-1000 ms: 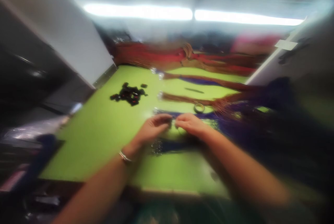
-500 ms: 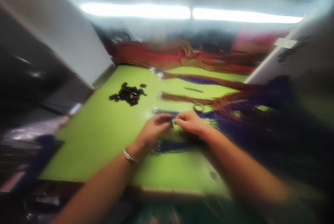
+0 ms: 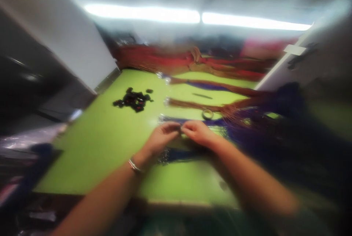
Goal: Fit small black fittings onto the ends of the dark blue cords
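A: Going from the left, what did we have?

B: A loose pile of black pieces [image 3: 133, 100] on the green surface [image 3: 107, 148], well apart from our hands. Then came our left hand [image 3: 162, 136], a bracelet [image 3: 134, 165] at its wrist, thumb and finger bent into a pinch.

A: On what?

B: On a small dark piece [image 3: 180, 129], it seemed, right where our two hands met, near the blue wire bundles [image 3: 183, 154]. Blur hid its shape.

A: And our right hand [image 3: 198, 132]?

B: Its thumb and finger came together at that same spot. We could not tell whether they gripped the piece, a wire or nothing.

A: How did we best handle that?

B: In our judgement, with a light, steady left pinch, and the right fingertips lined up straight against it rather than slanted. Further right, beyond the tape roll [image 3: 203, 115], the tangle of blue wires [image 3: 255, 133] could have tugged at us, so some slack seemed wise.
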`<action>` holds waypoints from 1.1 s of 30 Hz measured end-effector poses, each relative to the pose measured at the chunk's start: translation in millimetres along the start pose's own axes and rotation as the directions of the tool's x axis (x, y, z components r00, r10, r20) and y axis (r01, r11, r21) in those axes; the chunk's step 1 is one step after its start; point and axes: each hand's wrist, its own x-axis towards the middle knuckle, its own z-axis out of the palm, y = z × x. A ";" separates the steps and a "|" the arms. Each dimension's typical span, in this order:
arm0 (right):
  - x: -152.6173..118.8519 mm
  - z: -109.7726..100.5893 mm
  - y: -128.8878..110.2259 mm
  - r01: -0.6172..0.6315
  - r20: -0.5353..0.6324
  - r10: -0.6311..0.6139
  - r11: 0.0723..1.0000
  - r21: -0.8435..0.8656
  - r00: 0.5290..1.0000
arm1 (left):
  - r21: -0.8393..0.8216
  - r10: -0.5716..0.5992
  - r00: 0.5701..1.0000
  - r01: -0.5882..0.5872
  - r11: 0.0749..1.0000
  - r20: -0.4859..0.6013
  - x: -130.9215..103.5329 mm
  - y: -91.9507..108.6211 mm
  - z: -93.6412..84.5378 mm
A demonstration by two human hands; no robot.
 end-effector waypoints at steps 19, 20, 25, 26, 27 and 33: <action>79.0 -46.5 50.7 -0.252 -0.173 0.183 0.735 -0.630 0.968 | -0.114 -0.107 0.993 0.101 0.988 -0.046 -3.1 14.3 -5.8; 78.3 -49.6 49.9 -0.258 -0.198 0.170 0.740 -0.621 0.965 | -0.113 -0.109 0.993 0.103 0.988 -0.048 -3.2 14.4 -6.0; 65.1 -71.0 42.8 -0.270 -0.353 0.087 0.816 -0.511 0.932 | -0.147 -0.099 0.993 0.089 0.985 -0.060 -4.3 16.7 -4.2; 61.3 -73.7 41.2 -0.242 -0.347 0.068 0.839 -0.488 0.935 | -0.149 -0.100 0.993 0.090 0.985 -0.060 -4.6 17.3 -3.6; 57.5 -75.2 39.2 -0.206 -0.325 0.050 0.859 -0.469 0.945 | -0.148 -0.101 0.993 0.091 0.985 -0.062 -4.7 17.9 -2.9; 48.0 -59.0 2.1 -0.016 -0.179 -0.050 0.937 -0.350 0.983 | -0.116 -0.100 0.993 0.091 0.989 -0.070 -5.6 17.2 -2.8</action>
